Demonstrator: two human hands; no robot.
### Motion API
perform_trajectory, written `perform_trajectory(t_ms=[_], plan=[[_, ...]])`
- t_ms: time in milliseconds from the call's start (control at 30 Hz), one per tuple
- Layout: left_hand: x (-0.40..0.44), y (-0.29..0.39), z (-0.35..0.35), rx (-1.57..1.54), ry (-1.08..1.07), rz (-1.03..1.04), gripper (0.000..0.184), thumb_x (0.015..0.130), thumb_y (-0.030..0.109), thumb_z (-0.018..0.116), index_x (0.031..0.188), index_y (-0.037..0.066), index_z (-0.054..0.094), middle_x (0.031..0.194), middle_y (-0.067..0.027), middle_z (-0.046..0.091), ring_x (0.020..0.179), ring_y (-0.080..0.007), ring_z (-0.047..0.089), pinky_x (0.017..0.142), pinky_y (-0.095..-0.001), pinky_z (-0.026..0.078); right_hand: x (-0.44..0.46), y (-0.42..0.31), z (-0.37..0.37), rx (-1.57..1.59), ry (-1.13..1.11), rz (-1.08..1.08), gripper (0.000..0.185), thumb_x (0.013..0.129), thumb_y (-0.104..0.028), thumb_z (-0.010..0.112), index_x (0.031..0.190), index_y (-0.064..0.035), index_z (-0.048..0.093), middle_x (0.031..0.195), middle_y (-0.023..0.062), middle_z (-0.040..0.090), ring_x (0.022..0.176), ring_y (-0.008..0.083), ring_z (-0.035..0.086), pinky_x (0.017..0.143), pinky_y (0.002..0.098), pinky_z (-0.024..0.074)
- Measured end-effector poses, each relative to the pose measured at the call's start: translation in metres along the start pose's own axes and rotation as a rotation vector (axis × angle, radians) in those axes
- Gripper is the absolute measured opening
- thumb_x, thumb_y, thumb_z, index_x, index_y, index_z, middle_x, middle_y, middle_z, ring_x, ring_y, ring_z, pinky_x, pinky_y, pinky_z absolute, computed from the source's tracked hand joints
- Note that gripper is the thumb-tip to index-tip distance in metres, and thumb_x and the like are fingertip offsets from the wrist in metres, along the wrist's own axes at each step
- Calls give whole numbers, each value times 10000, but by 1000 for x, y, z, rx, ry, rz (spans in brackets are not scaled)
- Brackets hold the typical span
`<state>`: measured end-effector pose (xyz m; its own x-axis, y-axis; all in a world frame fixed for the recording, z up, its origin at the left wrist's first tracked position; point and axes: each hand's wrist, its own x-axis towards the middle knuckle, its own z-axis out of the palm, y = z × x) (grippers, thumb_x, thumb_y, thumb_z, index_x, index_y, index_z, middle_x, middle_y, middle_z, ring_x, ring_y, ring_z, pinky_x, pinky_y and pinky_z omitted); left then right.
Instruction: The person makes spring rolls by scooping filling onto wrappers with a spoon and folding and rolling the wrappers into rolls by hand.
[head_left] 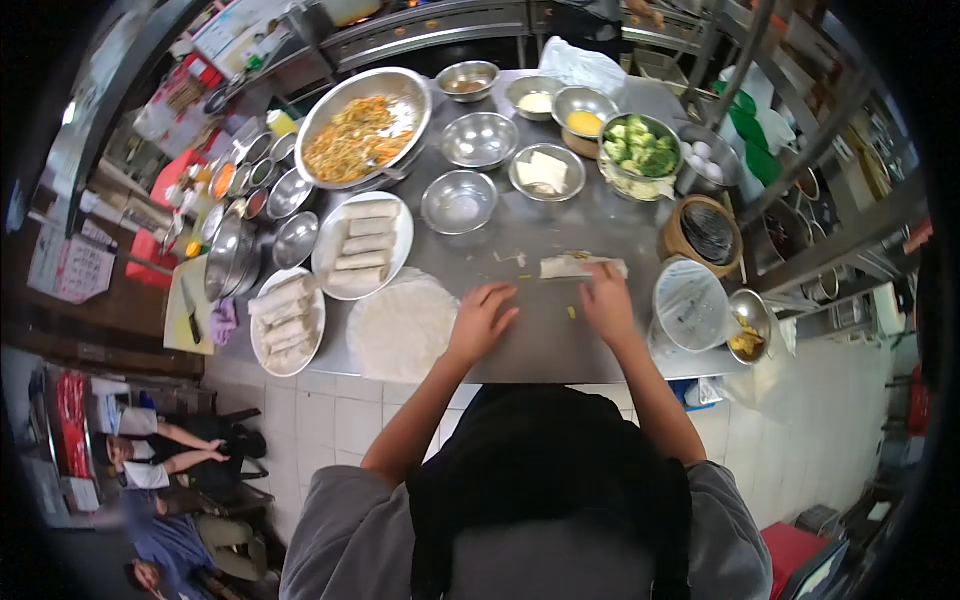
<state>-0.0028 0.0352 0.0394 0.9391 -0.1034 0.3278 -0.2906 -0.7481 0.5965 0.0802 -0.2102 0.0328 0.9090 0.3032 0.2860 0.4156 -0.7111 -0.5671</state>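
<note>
On the steel counter lies one white roll (565,267), with my right hand (607,300) touching its right part, fingers spread. My left hand (484,318) is over the bare counter left of the roll, its fingers apart and holding nothing. A stack of round white wrappers (398,330) is left of my left hand. Finished rolls sit on two white oval plates, one plate (324,262) behind the wrappers and another plate (318,345) further left. A large bowl of shredded vegetable filling (350,140) stands at the back left.
Steel bowls, one with broccoli (640,147) and one with white blocks (545,173), stand at the back. A plastic-covered tub (690,305) and a wooden container (700,235) are at the right. A knife (190,310) lies on a board. Two people sit at lower left.
</note>
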Motion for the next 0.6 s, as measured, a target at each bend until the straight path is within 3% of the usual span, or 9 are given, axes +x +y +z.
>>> perform_trajectory(t_ms=[67, 133, 233, 300, 400, 500, 600], plan=[[-47, -6, -22, 46, 159, -86, 259, 852, 112, 727, 1102, 64, 683, 1193, -133, 641, 1126, -347, 591, 977, -432, 464, 1, -36, 13, 205, -194, 38, 277, 850, -71, 657, 1127, -84, 662, 1139, 186, 622, 1078, 407, 598, 937, 467, 496], [-88, -13, -43, 143, 367, -302, 206, 854, 52, 699, 1059, 64, 698, 1166, -144, 648, 1111, -350, 596, 968, -430, 468, 1, -57, 59, 306, -280, -79, 241, 855, -89, 661, 1094, -94, 680, 1147, 178, 626, 1081, 384, 603, 919, 462, 507], [-148, -38, -67, 289, 568, -528, 178, 880, 48, 668, 1057, 56, 675, 1159, -147, 630, 1116, -340, 576, 978, -434, 444, 17, -108, 105, 350, -429, -203, 203, 860, -104, 657, 1059, -89, 690, 1103, 160, 628, 1065, 367, 604, 896, 460, 513], [-175, -51, -75, 391, 631, -608, 202, 890, 69, 668, 1092, 54, 662, 1156, -149, 619, 1083, -341, 574, 957, -433, 449, 27, -131, 140, 387, -417, -282, 194, 861, -104, 651, 1050, -74, 686, 1093, 149, 620, 1064, 360, 598, 886, 455, 513], [-197, -72, -80, 306, 647, -761, 231, 892, 83, 672, 1119, 53, 649, 1149, -148, 610, 1058, -335, 564, 938, -428, 453, 45, -153, 188, 374, -254, -386, 176, 865, -106, 642, 1027, -52, 683, 1088, 134, 610, 1039, 355, 589, 887, 467, 504], [-194, -75, -84, 199, 636, -833, 250, 887, 84, 676, 1134, 52, 646, 1138, -145, 609, 1051, -325, 554, 930, -424, 455, 61, -166, 214, 177, -224, -450, 161, 860, -121, 647, 996, -49, 693, 1098, 120, 603, 1034, 332, 581, 880, 459, 497], [-188, -78, -81, 289, 631, -757, 254, 885, 100, 692, 1132, 49, 658, 1088, -152, 611, 991, -307, 585, 855, -412, 484, 67, -176, 213, -5, -311, -448, 146, 847, -137, 648, 966, -75, 707, 1071, 111, 601, 1035, 311, 576, 864, 442, 490]])
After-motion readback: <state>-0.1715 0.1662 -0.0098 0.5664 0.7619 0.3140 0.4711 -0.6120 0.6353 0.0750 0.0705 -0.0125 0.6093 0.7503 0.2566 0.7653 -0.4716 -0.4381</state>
